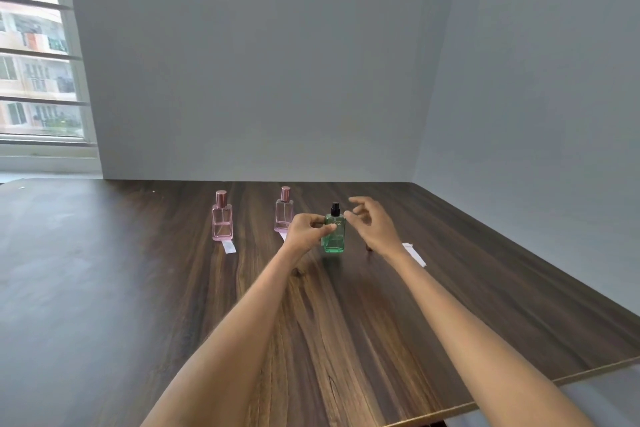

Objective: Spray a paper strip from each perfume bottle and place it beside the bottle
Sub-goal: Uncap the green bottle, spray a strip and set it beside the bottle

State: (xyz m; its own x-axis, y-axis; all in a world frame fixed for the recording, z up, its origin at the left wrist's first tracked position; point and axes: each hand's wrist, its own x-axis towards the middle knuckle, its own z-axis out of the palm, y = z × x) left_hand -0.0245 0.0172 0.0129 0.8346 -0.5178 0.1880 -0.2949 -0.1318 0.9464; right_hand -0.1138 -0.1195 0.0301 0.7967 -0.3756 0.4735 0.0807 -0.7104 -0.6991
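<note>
A green perfume bottle [334, 238] with a bare black spray head stands upright on the wooden table [346, 322]. My left hand [306, 230] grips its left shoulder with curled fingers. Just to the right of the spray head hovers my right hand [372, 222], fingers apart and holding nothing. Two pink bottles with rose caps stand farther left. A paper strip [229, 247] lies in front of the left pink bottle [221, 217]. Another strip [283, 236] peeks out by the middle pink bottle [284, 210], mostly hidden behind my left hand.
A small stack of white paper strips [415, 254] lies on the table behind my right wrist. A small dark object [369, 248], perhaps a cap, sits under my right hand. Grey walls close the back and right; a window is at the left.
</note>
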